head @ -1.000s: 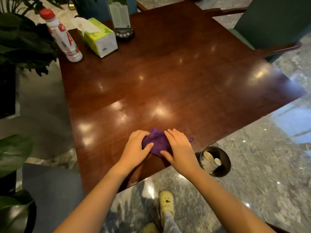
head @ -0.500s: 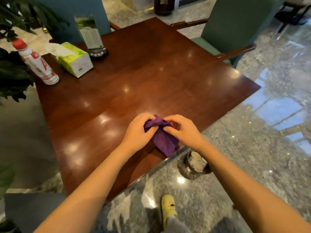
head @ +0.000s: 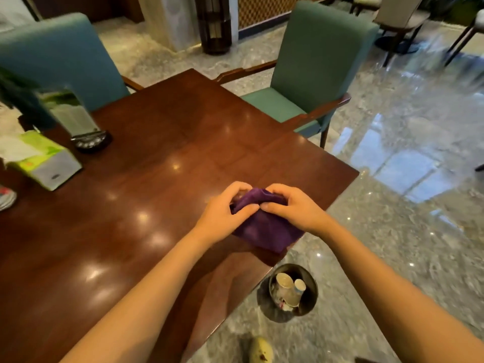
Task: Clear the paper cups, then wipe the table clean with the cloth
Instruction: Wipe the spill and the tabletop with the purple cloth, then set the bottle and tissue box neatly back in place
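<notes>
A purple cloth (head: 264,226) hangs bunched between both hands, lifted just above the near right edge of the dark wooden table (head: 146,179). My left hand (head: 222,210) grips its left side and my right hand (head: 293,208) grips its right side, thumbs almost touching. Two paper cups (head: 288,286) lie inside a dark round bin (head: 309,307) on the floor below the table's corner.
A green and white tissue box (head: 44,163) and a menu stand on a dark base (head: 78,121) sit at the table's far left. A bottle's base (head: 6,199) shows at the left edge. Two teal chairs (head: 309,74) stand behind the table. Polished marble floor lies to the right.
The cloth was pressed flat on the table under both hands; now it is gathered up and held off the surface. The camera has tilted up, showing the chairs.
</notes>
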`<action>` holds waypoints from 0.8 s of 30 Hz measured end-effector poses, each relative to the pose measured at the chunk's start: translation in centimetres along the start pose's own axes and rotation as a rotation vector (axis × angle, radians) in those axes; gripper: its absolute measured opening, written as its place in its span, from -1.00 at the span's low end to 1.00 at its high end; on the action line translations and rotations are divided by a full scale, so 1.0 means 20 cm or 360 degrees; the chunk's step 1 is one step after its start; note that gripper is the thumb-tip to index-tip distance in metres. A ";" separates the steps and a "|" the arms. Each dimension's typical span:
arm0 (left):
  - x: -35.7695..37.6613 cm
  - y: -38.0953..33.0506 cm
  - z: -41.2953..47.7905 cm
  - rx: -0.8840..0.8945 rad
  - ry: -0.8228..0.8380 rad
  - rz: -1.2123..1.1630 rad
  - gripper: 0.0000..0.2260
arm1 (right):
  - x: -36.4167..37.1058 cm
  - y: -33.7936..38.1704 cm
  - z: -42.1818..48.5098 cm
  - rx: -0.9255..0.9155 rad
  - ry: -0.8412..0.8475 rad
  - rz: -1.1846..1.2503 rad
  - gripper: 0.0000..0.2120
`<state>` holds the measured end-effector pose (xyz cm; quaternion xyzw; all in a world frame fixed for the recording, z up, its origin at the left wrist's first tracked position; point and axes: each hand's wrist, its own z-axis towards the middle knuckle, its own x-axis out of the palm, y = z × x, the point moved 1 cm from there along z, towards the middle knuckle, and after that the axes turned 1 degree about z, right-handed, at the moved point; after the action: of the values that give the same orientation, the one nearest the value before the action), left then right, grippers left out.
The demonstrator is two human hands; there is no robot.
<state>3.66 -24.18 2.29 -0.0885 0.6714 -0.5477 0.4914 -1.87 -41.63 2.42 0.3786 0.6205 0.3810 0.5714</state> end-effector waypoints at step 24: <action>0.49 0.35 0.76 -0.1095 0.0032 -0.0187 -0.75 | -0.62 -0.65 0.56 0.0530 -0.0072 -0.1045 -0.49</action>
<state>13.22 -37.79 -7.59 -0.2822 0.8152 -0.3175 0.3938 9.64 -57.94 -4.82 0.2554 0.7496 0.0626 0.6074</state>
